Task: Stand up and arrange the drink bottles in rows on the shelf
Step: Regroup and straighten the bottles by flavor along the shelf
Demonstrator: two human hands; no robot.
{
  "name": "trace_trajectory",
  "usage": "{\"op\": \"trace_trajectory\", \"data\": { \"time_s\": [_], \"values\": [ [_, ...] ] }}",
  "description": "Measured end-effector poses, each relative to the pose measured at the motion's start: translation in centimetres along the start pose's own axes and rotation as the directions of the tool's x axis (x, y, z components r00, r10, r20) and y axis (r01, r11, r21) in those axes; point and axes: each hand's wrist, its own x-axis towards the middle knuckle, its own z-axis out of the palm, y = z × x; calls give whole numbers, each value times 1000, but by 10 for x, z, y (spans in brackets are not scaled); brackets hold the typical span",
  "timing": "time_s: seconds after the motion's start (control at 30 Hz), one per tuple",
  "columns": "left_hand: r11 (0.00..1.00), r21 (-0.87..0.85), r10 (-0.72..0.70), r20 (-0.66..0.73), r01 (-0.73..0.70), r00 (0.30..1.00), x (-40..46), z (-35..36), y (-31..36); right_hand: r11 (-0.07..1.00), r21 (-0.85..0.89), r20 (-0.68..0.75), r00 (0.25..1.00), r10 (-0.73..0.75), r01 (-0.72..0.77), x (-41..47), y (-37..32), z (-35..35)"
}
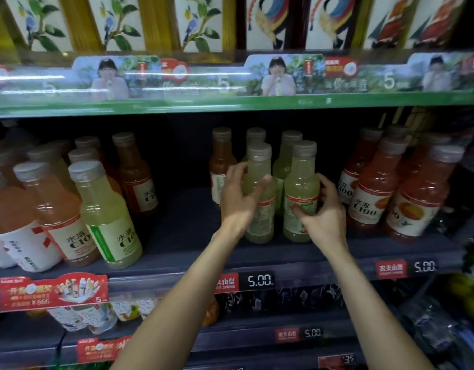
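Note:
On the dark middle shelf (182, 231) several drink bottles stand upright. My left hand (239, 201) grips the left front pale-yellow bottle (258, 164), thumb across its front. My right hand (325, 217) grips the right front pale-yellow bottle (302, 182), thumb on its label and fingers round its right side. These two stand side by side with a narrow gap between them. Two more pale-yellow bottles (289, 148) stand right behind them, and an amber bottle (221, 158) stands to their left.
A cluster of orange and yellow bottles (105, 209) crowds the shelf's left end, and red-orange bottles (377, 182) fill its right end. A bare stretch of shelf lies between the left cluster and my hands. Price tags (259, 280) line the front rail. Another shelf (230, 102) hangs overhead.

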Motion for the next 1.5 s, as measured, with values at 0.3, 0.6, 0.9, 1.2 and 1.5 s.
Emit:
{"op": "trace_trajectory", "data": {
  "time_s": [0.3,0.6,0.9,1.2,1.5],
  "values": [
    [992,121,-39,99,27,994,9,22,-14,964,214,139,982,128,-156,3,12,6],
    [921,379,-145,115,91,983,28,16,-12,970,52,262,941,216,-238,38,14,16],
    [954,274,-165,134,124,977,24,21,-13,993,-12,21,993,114,-114,15,-2,9],
    [922,362,-183,87,140,979,11,41,-5,999,43,126,992,24,-30,8,-3,10],
    [936,248,-306,218,250,927,-8,-3,28,928,-223,-35,949,-313,298,-21,-26,6]
  ]
}}
